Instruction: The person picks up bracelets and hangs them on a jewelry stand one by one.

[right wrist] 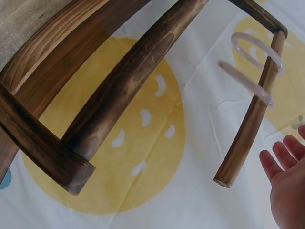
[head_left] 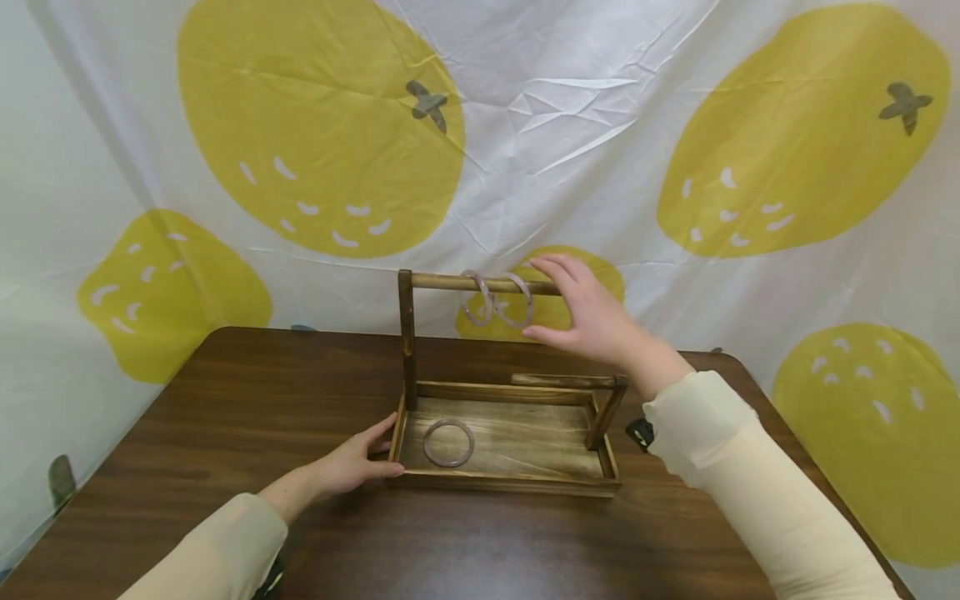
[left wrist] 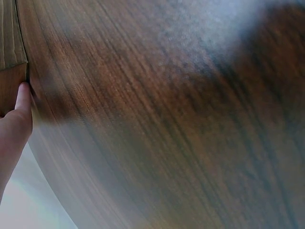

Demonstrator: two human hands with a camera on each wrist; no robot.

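A wooden stand with a tray base [head_left: 510,482] has a tall bar [head_left: 438,281] at the back and a lower bar [head_left: 562,381] on the right. Two translucent pale purple bangles, a left one [head_left: 488,300] and a right one [head_left: 529,302], hang on the tall bar. Around that bar's free end, my right hand [head_left: 588,312] is spread, thumb and fingers apart, clear of the bangles in the right wrist view. A third bangle [head_left: 426,450] lies flat inside the tray at its left. My left hand [head_left: 348,467] rests against the tray's left end, its straight thumb at the front corner.
The stand is on a dark brown wooden table [head_left: 487,550]. Behind the table hangs a white cloth [head_left: 337,292] printed with big yellow fruit. A small black object [head_left: 640,433] shows right of the tray, beside the right sleeve.
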